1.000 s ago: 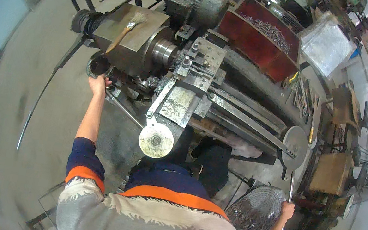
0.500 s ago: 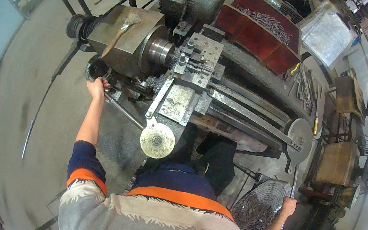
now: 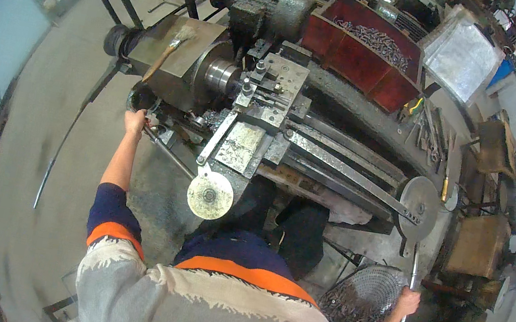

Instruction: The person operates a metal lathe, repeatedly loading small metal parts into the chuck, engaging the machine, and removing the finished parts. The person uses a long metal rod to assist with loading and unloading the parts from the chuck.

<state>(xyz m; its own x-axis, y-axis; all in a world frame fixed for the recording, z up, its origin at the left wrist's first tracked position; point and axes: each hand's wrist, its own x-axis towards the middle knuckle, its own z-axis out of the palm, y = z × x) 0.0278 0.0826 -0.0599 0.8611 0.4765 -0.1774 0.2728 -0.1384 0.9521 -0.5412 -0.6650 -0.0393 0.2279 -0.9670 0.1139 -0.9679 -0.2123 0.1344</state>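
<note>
My left hand (image 3: 135, 121) is closed at the lower edge of a dark, round, cup-like part (image 3: 141, 98), below the metal headstock (image 3: 177, 52) of a lathe-like machine. A steel bar (image 3: 170, 153) slants down from beside that hand to a round metal disc (image 3: 210, 195). On the right, my right hand (image 3: 408, 301) wraps round a long metal lever (image 3: 416, 262). That lever hangs below a larger disc (image 3: 416, 201), linked by a flat steel arm (image 3: 351, 173) to the tool slide (image 3: 277, 89). The shiny cylindrical chuck (image 3: 221, 76) faces the slide. A brush (image 3: 170, 54) lies on the headstock.
A round basket (image 3: 361, 301) of small metal parts stands beside my right forearm. Behind the slide sits a red bin (image 3: 361, 52) of small metal pieces, near a motor (image 3: 269, 9). Hand tools (image 3: 433, 136) lie at the right. A thin rod (image 3: 63, 142) slants on the left.
The view has shifted and tilted slightly. Both hands keep their places, the left at the dark round part and the right on the lever.
</note>
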